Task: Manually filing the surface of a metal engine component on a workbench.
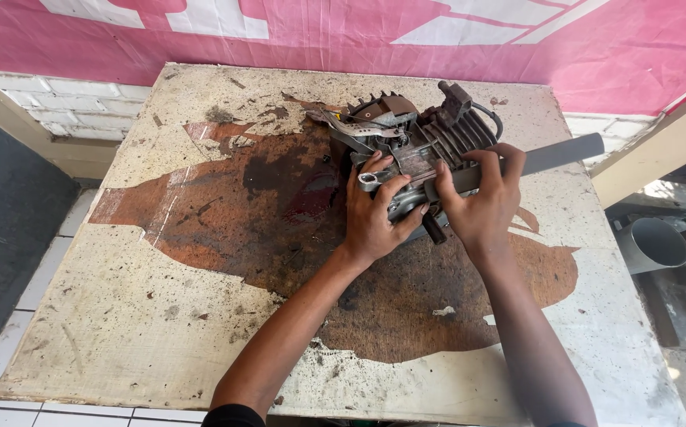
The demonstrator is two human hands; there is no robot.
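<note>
Your left hand (375,212) clamps a wrench (369,179) on the engine (418,142); your right hand (481,198) grasps the bar (553,156) beside it (a slip could skin knuckles)

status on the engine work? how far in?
Done: the small engine sits bare on the stained board, cooling fins exposed, no cover over them. In hand: the left hand grips its body beside a small wrench; the right hand holds a long grey bar against it. Left: engine otherwise looks assembled; no loose parts visible.
</note>
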